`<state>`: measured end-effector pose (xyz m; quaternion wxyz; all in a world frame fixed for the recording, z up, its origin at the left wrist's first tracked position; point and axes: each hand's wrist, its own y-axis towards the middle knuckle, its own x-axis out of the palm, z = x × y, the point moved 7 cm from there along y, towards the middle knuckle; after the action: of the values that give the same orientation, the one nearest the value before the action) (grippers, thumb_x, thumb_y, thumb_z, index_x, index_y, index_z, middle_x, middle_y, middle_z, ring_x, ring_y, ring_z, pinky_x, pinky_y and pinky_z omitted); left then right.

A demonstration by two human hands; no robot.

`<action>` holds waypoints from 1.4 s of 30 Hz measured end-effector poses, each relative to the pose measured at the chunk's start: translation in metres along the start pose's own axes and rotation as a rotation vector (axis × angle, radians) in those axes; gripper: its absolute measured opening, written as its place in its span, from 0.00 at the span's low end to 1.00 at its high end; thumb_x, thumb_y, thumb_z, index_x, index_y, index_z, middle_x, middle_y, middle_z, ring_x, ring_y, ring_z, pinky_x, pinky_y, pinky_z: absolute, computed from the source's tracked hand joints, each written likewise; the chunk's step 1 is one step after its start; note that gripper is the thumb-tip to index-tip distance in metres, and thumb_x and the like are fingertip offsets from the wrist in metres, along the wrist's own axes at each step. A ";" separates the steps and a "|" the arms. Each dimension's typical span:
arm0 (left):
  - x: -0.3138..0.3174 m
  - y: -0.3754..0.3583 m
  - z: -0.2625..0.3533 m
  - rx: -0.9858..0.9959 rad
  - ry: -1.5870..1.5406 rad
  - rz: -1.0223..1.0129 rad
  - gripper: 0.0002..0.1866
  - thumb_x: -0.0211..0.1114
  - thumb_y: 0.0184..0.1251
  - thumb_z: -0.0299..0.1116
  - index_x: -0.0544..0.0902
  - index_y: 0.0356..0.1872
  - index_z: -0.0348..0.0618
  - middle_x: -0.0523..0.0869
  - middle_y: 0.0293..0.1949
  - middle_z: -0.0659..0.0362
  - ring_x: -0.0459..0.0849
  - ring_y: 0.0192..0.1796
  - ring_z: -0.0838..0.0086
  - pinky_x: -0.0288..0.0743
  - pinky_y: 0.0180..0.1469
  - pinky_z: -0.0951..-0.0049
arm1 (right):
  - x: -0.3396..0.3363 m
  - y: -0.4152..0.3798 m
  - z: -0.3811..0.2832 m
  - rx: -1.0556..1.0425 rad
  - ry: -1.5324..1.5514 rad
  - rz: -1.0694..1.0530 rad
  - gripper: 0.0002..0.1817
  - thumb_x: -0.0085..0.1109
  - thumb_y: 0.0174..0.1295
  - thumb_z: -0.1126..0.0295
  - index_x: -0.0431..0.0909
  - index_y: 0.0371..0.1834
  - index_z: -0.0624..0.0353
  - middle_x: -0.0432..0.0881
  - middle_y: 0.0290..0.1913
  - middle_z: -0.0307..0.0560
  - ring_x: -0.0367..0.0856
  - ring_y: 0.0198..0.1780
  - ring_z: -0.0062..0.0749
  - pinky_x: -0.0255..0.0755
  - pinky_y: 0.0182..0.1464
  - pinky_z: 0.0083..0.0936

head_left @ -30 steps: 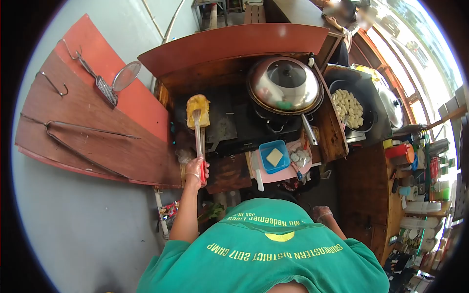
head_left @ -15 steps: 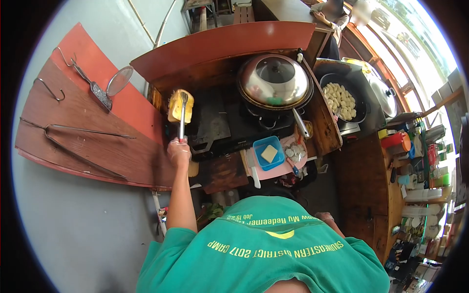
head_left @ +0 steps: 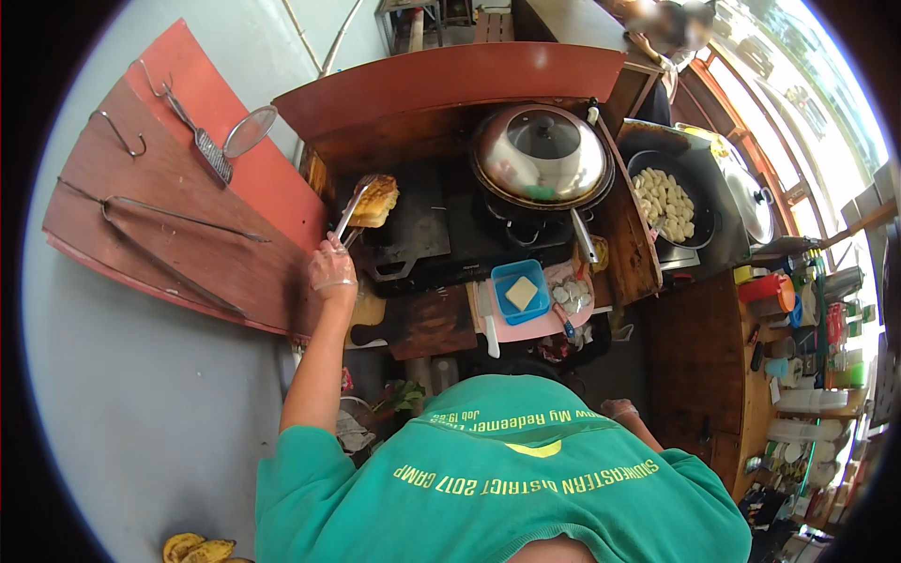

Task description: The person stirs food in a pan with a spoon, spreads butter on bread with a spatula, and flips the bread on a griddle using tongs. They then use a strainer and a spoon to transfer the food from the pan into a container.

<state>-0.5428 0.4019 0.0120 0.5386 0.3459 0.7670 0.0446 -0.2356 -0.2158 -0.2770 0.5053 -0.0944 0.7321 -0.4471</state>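
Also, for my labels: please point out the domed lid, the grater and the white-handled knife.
Domed lid (head_left: pixel 527 141): head view, on its glass window.
Grater (head_left: pixel 214 158): head view, on its body.
White-handled knife (head_left: pixel 493 339): head view, on its handle.

- Can't see handle end of tongs (head_left: pixel 353 208), wrapped by left hand (head_left: pixel 333 269).
- Can't make out underside of bread (head_left: pixel 378 199).
- Can't tell grip of right hand (head_left: pixel 620 410), partly behind shirt (head_left: pixel 526 469).
- Can't identify food under lid (head_left: pixel 542 155).
- Can't read small lettering on stove (head_left: pixel 469 266).
- Cut off at bottom edge: bananas (head_left: pixel 199 550).
- Blurred at top: head of other person (head_left: pixel 657 52).
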 end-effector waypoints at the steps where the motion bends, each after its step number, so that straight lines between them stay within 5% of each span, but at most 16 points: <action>1: -0.002 -0.003 -0.002 -0.006 0.007 -0.005 0.19 0.57 0.66 0.32 0.78 0.57 0.41 0.81 0.40 0.59 0.82 0.40 0.68 0.80 0.38 0.66 | -0.007 0.000 -0.001 -0.009 -0.006 -0.002 0.10 0.55 0.60 0.66 0.82 0.39 0.58 0.86 0.43 0.53 0.85 0.48 0.48 0.79 0.47 0.39; 7: -0.033 -0.035 -0.018 -0.031 0.064 -0.013 0.21 0.56 0.65 0.33 0.77 0.59 0.40 0.81 0.43 0.60 0.80 0.43 0.69 0.78 0.43 0.68 | -0.019 0.015 0.002 -0.069 -0.128 -0.080 0.13 0.53 0.61 0.65 0.83 0.41 0.61 0.87 0.42 0.52 0.86 0.47 0.45 0.80 0.46 0.39; 13: -0.051 -0.086 -0.042 -0.037 -0.024 -0.248 0.22 0.56 0.64 0.31 0.76 0.60 0.39 0.85 0.36 0.56 0.85 0.41 0.64 0.80 0.41 0.65 | -0.041 0.008 0.013 0.011 0.286 -0.020 0.11 0.54 0.61 0.66 0.85 0.35 0.59 0.87 0.40 0.53 0.87 0.45 0.47 0.81 0.43 0.39; 15: -0.066 -0.095 -0.049 -0.037 -0.071 -0.210 0.21 0.56 0.63 0.29 0.78 0.57 0.38 0.86 0.35 0.54 0.87 0.38 0.61 0.80 0.39 0.63 | -0.020 0.022 0.028 -0.014 -0.027 -0.100 0.15 0.61 0.60 0.60 0.82 0.49 0.49 0.86 0.47 0.46 0.85 0.50 0.41 0.77 0.51 0.37; 18: -0.073 -0.102 -0.061 -0.078 -0.142 -0.234 0.18 0.57 0.62 0.29 0.82 0.52 0.38 0.86 0.37 0.52 0.86 0.39 0.58 0.80 0.42 0.63 | -0.032 0.007 0.022 -0.206 -0.180 -0.053 0.12 0.53 0.62 0.66 0.85 0.35 0.59 0.86 0.45 0.53 0.86 0.47 0.45 0.81 0.43 0.37; 25: -0.057 -0.088 -0.056 0.022 -0.108 -0.258 0.18 0.57 0.62 0.30 0.82 0.53 0.39 0.87 0.36 0.53 0.86 0.41 0.60 0.80 0.43 0.61 | -0.026 0.009 0.044 -0.052 -0.100 -0.085 0.11 0.54 0.61 0.67 0.84 0.41 0.57 0.85 0.45 0.52 0.85 0.49 0.45 0.81 0.46 0.36; 28: -0.041 -0.080 -0.043 0.056 -0.098 -0.248 0.19 0.57 0.62 0.31 0.82 0.53 0.38 0.87 0.36 0.54 0.86 0.41 0.61 0.80 0.43 0.62 | -0.033 -0.001 0.027 -0.207 -0.288 -0.129 0.12 0.54 0.61 0.67 0.83 0.43 0.56 0.85 0.46 0.51 0.85 0.49 0.45 0.80 0.49 0.36; 31: -0.042 -0.073 -0.034 0.052 -0.136 -0.229 0.17 0.56 0.64 0.31 0.83 0.50 0.36 0.87 0.37 0.52 0.86 0.41 0.61 0.80 0.43 0.61 | -0.037 -0.001 0.034 -0.039 -0.096 -0.086 0.11 0.56 0.60 0.67 0.82 0.43 0.56 0.85 0.47 0.51 0.85 0.50 0.45 0.80 0.49 0.36; 34: -0.062 -0.071 -0.040 -0.040 -0.201 -0.414 0.14 0.58 0.64 0.32 0.84 0.46 0.37 0.87 0.37 0.48 0.87 0.42 0.57 0.80 0.44 0.58 | -0.019 0.007 0.049 0.001 -0.080 -0.102 0.16 0.58 0.60 0.56 0.80 0.48 0.48 0.85 0.50 0.47 0.82 0.54 0.45 0.76 0.54 0.40; 36: -0.096 -0.072 -0.050 -0.133 -0.392 -0.441 0.13 0.60 0.64 0.35 0.84 0.41 0.36 0.86 0.36 0.44 0.86 0.42 0.51 0.79 0.45 0.54 | -0.013 0.007 0.051 0.034 -0.078 -0.102 0.16 0.58 0.60 0.56 0.80 0.47 0.51 0.84 0.50 0.48 0.82 0.54 0.46 0.76 0.53 0.40; 40: -0.067 -0.048 -0.055 -0.190 -0.724 -0.450 0.13 0.59 0.65 0.35 0.83 0.40 0.35 0.85 0.34 0.42 0.83 0.40 0.43 0.77 0.44 0.53 | 0.005 -0.002 0.038 -0.001 -0.182 -0.264 0.18 0.57 0.61 0.56 0.81 0.50 0.51 0.83 0.54 0.48 0.81 0.57 0.46 0.76 0.56 0.41; 42: 0.009 -0.034 -0.050 -0.197 -0.976 -0.495 0.10 0.57 0.68 0.33 0.82 0.41 0.40 0.83 0.26 0.50 0.82 0.26 0.53 0.75 0.29 0.58 | 0.006 -0.007 0.037 0.165 -0.065 -0.309 0.19 0.54 0.62 0.58 0.80 0.55 0.49 0.81 0.58 0.49 0.79 0.61 0.45 0.74 0.59 0.41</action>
<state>-0.6035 0.3968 0.0109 0.8556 0.0838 0.4791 -0.1774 -0.2104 -0.2437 -0.2790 0.4599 -0.1783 0.6532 -0.5744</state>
